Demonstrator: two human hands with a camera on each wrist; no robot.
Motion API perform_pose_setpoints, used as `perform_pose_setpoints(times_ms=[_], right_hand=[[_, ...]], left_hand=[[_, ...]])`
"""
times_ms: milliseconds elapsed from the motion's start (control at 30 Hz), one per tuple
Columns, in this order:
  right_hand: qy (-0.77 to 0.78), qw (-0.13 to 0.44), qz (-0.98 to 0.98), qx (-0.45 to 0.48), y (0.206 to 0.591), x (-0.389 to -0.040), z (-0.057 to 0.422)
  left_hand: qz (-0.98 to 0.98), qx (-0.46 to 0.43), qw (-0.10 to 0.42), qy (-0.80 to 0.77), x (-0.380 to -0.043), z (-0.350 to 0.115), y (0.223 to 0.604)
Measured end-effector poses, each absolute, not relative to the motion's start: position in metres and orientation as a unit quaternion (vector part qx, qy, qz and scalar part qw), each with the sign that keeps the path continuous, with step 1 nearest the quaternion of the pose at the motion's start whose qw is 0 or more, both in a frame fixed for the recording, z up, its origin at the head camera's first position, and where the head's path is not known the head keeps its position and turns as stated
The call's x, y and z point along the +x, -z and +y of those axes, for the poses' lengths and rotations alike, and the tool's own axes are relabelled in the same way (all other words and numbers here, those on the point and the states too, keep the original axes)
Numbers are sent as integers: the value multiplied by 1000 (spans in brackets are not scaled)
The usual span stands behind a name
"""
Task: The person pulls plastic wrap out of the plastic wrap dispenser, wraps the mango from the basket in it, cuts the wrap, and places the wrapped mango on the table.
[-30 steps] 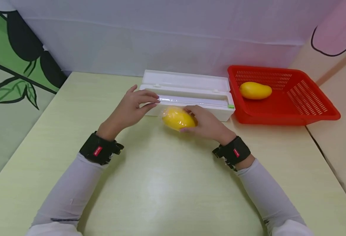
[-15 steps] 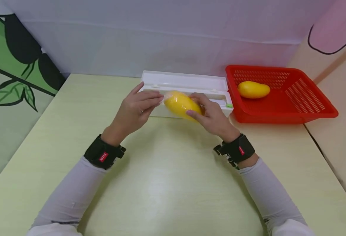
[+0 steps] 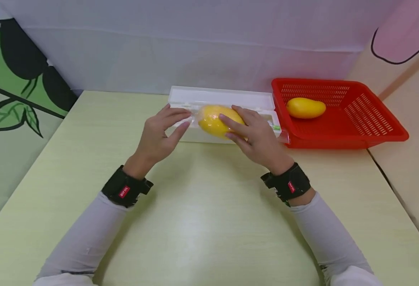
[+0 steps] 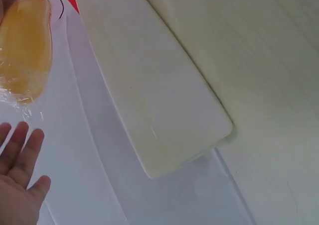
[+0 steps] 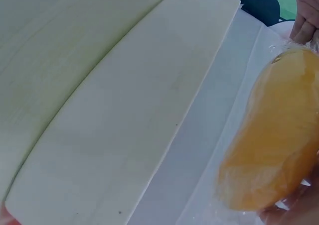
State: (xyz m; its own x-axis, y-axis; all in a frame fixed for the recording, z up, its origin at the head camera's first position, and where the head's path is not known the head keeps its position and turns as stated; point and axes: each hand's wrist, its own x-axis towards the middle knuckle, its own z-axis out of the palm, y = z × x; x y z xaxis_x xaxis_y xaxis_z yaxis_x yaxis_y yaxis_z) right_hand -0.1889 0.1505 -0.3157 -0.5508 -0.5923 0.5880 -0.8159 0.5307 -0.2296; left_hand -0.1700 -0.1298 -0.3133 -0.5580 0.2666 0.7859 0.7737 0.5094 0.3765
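While the right hand (image 3: pixel 261 139) grips a yellow mango (image 3: pixel 213 120) with its thumb and fingers bent round one end, the left hand (image 3: pixel 157 135) is near the other end, its fingers extended and its thumb apart from them. Clear plastic film (image 4: pixel 12 96) covers the mango, with loose, crinkled edges at the end facing the left hand; whether the left fingertips touch that film I cannot tell. From the head view, the mango is in front of the long white box (image 3: pixel 205 137) and hides the middle of it, and the right hand covers more, so most of the box's inside is hard to see; its lid (image 3: pixel 223 96) is tipped back behind. Something clear and shiny shows by the box's right end, too faint to make out. Only the head view takes in the red basket (image 3: pixel 338 142) as a whole, with a second mango (image 3: pixel 306 108) lying in it, as well as the black wristbands (image 3: pixel 125 187) and the table (image 3: pixel 195 222). The left wrist view cuts off the held mango at its edge but shows the left fingers straight and slightly spread. The right wrist view shows the mango's length under the film, though the right hand is dark and mostly cut off there.
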Motion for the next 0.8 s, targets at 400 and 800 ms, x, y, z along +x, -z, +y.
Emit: perform_pose_setpoints(times_ms=[400,800], right_hand=[[-191,357,-786,468,306,-165,129],[-215,420,-738,482,304,-149,118]], left_hand=[[-809,-218,233,493,-143,-92,304],[-680,-163,42,714,-138,-87,303]])
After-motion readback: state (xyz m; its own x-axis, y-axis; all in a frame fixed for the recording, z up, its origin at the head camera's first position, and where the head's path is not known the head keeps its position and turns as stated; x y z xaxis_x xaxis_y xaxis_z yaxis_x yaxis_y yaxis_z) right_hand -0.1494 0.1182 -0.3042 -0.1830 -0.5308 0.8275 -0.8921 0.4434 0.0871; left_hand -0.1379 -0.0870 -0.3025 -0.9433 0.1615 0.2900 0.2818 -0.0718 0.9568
